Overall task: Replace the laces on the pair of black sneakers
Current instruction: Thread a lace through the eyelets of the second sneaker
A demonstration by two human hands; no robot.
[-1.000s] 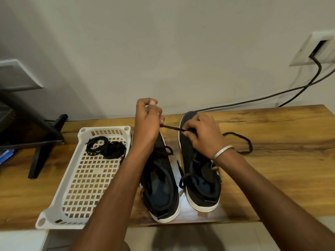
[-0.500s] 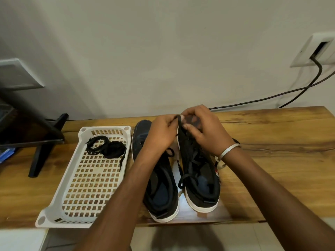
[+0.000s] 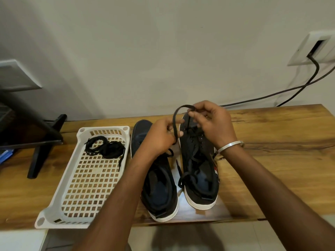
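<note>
- The pair of black sneakers sits side by side near the front edge of the wooden surface (image 3: 272, 142), toes toward the wall: the left sneaker (image 3: 159, 187) under the left forearm, the right sneaker (image 3: 197, 169) just beside it
- The left hand (image 3: 161, 136) has its grip curled round a black lace (image 3: 175, 124), which arches up in a loop to the right hand (image 3: 212, 122)
- The right hand pinches the other part of that loop between thumb and fingertips, over the toe end of the right sneaker
- Whether this lace is going in or coming out cannot be told; the right sneaker carries lace across its eyelets, with a loose end hanging between the two shoes
- A bundle of spare laces (image 3: 105, 147) lies at the far end of the white basket (image 3: 59, 196), left of the shoes
- The lace looks light, limp and flat, so it will sag and twist; it is best taken close to its stiff tip for threading, with the slack kept taut by the other hand
- The sneakers seem light and soft-sided, so they may slide when the lace is tugged; steadying the upper near the eyelets would help
</note>
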